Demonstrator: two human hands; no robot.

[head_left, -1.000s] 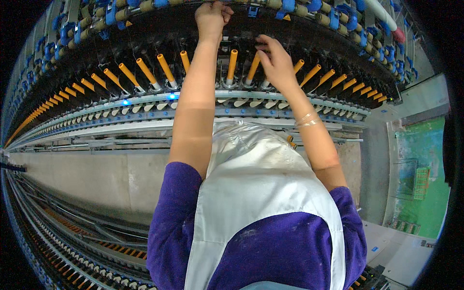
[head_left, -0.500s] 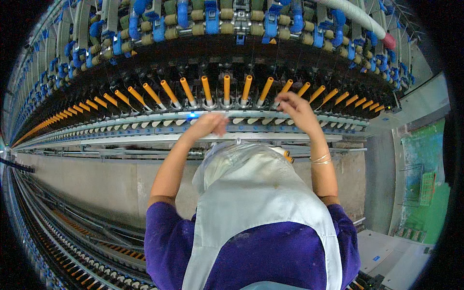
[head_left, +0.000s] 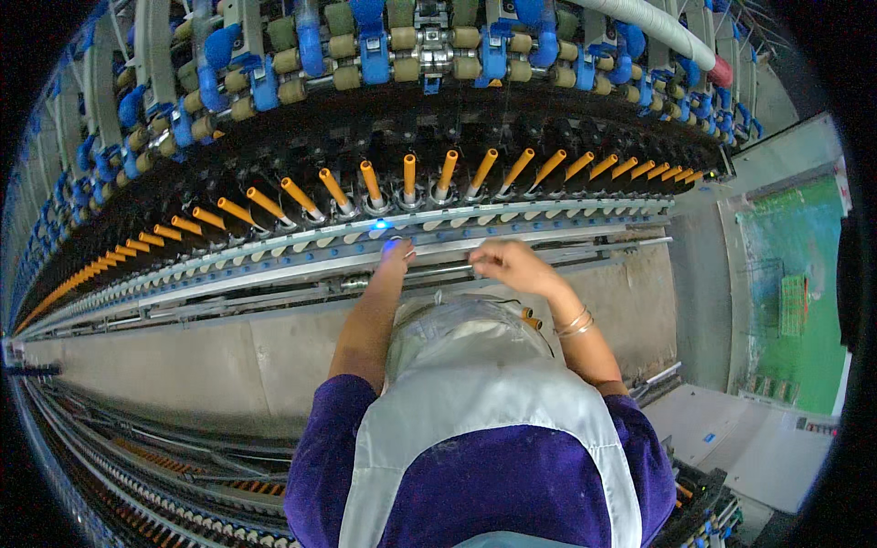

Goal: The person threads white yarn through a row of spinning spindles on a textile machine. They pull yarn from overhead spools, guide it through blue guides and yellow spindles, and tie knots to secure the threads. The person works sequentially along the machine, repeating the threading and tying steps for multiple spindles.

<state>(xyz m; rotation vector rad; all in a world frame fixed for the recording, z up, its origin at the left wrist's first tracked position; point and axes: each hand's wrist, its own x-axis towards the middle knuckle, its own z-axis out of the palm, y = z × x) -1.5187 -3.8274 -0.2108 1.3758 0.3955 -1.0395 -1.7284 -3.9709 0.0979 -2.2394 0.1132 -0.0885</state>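
Pale aisle floor giving way to green at the right
The bare, greyish-beige floor [head_left: 183, 370] shows a faint seam and runs far off to the left, a second long machine [head_left: 174, 498] lining its lower side; at right, past a darker grey strip [head_left: 702, 310], lies a scuffed green floor area [head_left: 776, 224] with a green crate [head_left: 793, 306], while a pale flat-panelled cabinet [head_left: 699, 420] stands nearer, at lower right

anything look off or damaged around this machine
Nothing looks spilled or damaged at this scale. One thing stands out: a small glowing blue light on the long pale metal rail, just beyond the left hand, far brighter than the rest. The slim orange tubes stand in an orderly row.
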